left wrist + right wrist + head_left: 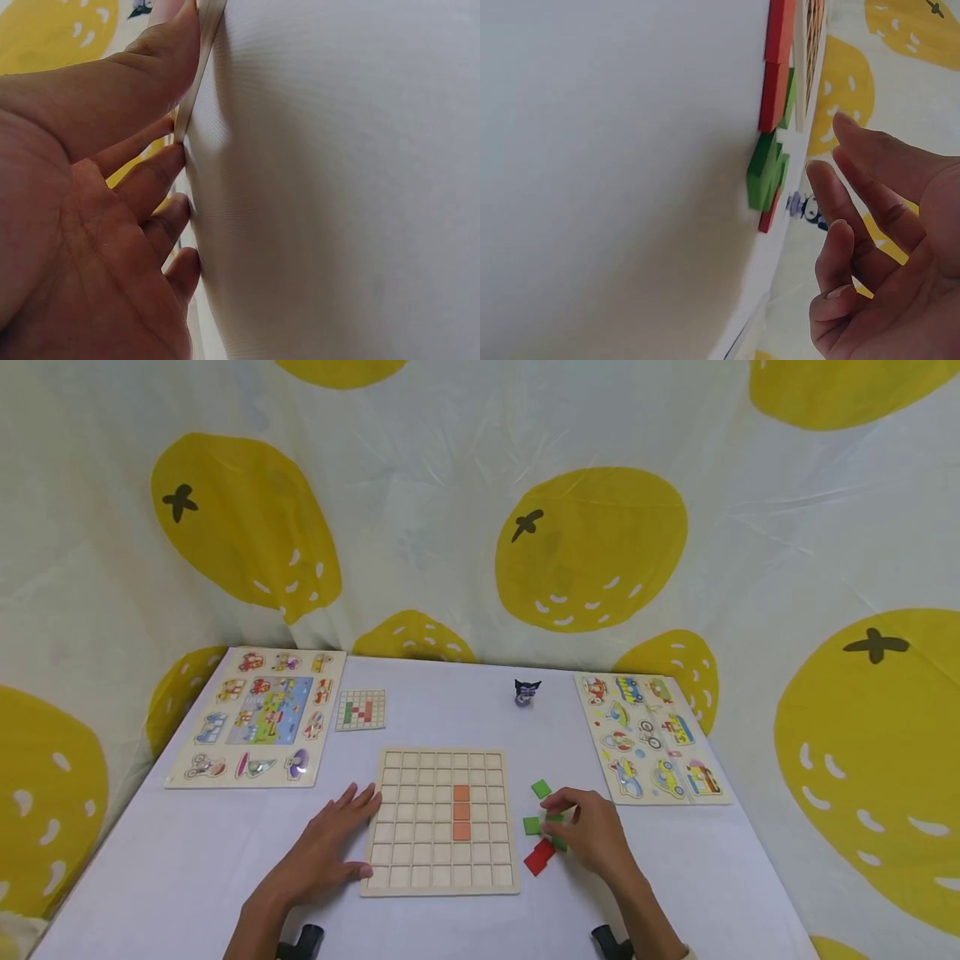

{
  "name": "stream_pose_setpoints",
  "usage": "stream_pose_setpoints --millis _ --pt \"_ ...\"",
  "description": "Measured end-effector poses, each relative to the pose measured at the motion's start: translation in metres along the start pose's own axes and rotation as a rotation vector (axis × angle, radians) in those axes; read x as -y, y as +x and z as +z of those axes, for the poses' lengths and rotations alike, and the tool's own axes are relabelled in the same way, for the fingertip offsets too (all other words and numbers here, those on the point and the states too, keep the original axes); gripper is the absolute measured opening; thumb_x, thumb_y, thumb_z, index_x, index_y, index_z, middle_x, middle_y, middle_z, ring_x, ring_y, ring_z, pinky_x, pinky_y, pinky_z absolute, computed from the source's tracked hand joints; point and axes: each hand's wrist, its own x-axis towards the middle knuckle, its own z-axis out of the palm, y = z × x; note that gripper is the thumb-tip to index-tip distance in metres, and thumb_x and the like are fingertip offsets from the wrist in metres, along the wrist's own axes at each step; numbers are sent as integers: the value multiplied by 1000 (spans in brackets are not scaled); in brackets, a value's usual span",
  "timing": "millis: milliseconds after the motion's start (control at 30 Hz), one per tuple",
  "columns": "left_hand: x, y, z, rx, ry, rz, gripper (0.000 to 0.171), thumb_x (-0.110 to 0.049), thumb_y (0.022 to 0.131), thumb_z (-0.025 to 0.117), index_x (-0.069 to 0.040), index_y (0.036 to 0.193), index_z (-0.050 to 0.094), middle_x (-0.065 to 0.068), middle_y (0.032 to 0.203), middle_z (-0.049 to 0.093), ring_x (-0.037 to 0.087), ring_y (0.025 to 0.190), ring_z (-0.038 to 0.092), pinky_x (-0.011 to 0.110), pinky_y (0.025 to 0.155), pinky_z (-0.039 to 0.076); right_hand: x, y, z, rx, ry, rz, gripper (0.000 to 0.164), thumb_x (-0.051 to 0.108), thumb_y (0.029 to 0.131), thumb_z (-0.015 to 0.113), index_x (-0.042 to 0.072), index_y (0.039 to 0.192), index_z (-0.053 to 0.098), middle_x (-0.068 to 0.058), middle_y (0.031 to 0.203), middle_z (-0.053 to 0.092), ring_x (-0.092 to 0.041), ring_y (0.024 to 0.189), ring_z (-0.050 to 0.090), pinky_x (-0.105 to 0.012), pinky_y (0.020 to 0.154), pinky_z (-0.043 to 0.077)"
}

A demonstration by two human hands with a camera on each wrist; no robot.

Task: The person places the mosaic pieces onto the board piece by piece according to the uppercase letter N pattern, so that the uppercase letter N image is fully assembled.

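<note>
Right hand hovers over the loose tiles, left hand steadies the board!
The left hand [324, 845], fingers spread, touches the left edge of the wooden grid board [421, 832], where three orange tiles [461, 812] line up in one column. Right of it, the right hand [594, 833] has thumb and fingers narrowly parted, seemingly holding nothing, above green tiles [541, 789] partly hidden from the head view; red tiles [536, 863] lie just beside.

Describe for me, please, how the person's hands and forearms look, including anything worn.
The left hand and right hand are bare, with no gloves or rings visible. A pale cream sleeve edge shows at the right forearm. A black, rounded piece sits beside each wrist, left and right; how they attach is hidden.
</note>
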Motion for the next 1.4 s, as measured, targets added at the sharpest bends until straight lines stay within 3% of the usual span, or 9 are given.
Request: stream_pose_setpoints --millis 367,767,1100,1400 --pt "2 0 1 -3 -4 4 103 -31 74 94 -11 162 45 10 172 39 43 162 26 66 129 23 -17 17 -8 -77 -57 59 26 20 86 88 16 111 80 -4 96 75 -23 95 63 -32 73 46" --pt "3 -1 2 -23 -7 17 103 -32 74 94 -12 162 45 8 171 40 43 162 27 66 128 23 -14 36 -1 -18 -138 124 25 24 84 90 12 96 72 -3 81 64 -20 76 59 -30 62 44" --pt "2 0 1 -29 -5 22 103 -32 73 94 -12 162 45 9 172 39 44 161 28 67 127 24 -5 33 -2 -36 -56 129 19 19 89 86 15 98 71 -4 81 65 -21 75 59 -29 59 45" --pt "3 0 3 -34 -8 28 103 -31 73 94 -11 161 46 10 171 40 45 161 28 66 126 24 14 14 3 -69 18 78 16 20 87 88 20 96 75 0 83 68 -21 79 56 -29 54 45"
